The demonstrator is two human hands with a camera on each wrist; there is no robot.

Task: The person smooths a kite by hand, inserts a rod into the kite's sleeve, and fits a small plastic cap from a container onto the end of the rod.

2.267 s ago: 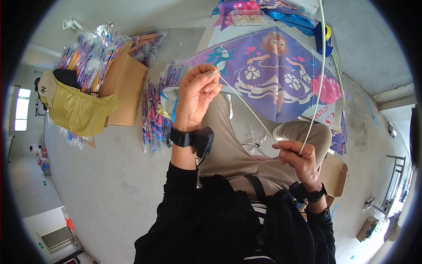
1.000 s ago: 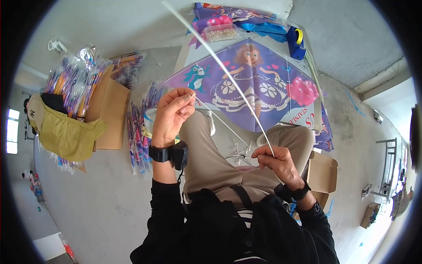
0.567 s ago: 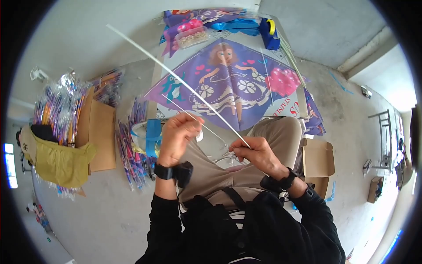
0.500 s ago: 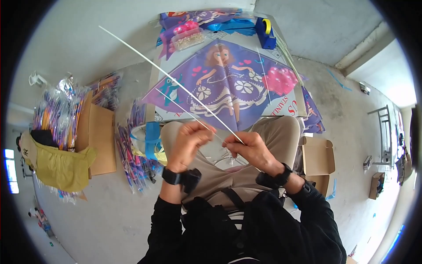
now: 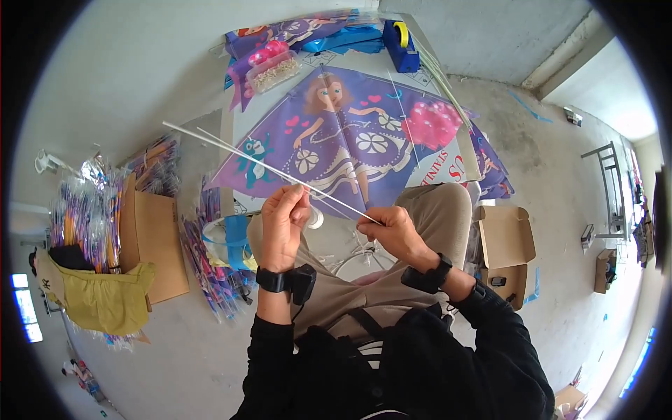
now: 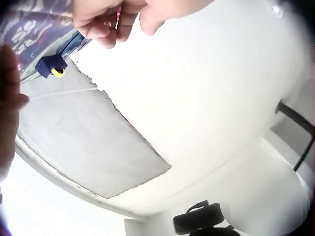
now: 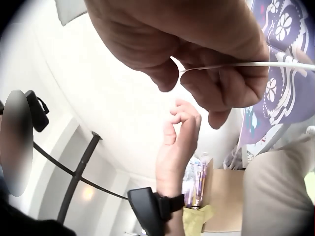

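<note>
Two slender white rods (image 5: 234, 149) run close together in the head view, from the upper left down to my right hand (image 5: 395, 234). That hand pinches them near their lower ends; the right wrist view shows one white rod (image 7: 275, 64) leaving its curled fingers. My left hand (image 5: 281, 227) is partway along, thumb and index finger together at the thinner rod. Its fingers (image 6: 123, 24) are bent in the left wrist view, where brightness hides the rods. Behind the hands, a purple kite (image 5: 280, 133) printed with a girl in a dress lies flat on the table.
At the table's back are a clear tub (image 5: 276, 72) of small pieces and a blue tape dispenser (image 5: 401, 52). A cardboard box (image 5: 157, 231) with wrapped kites (image 5: 84, 217) stands left, under a yellow-green cloth (image 5: 105, 297). An opened carton (image 5: 505, 238) lies right.
The left hand has let the thin rod's far end go and slid along it toward the right hand. The rods have swung leftward and now lie nearly together.
</note>
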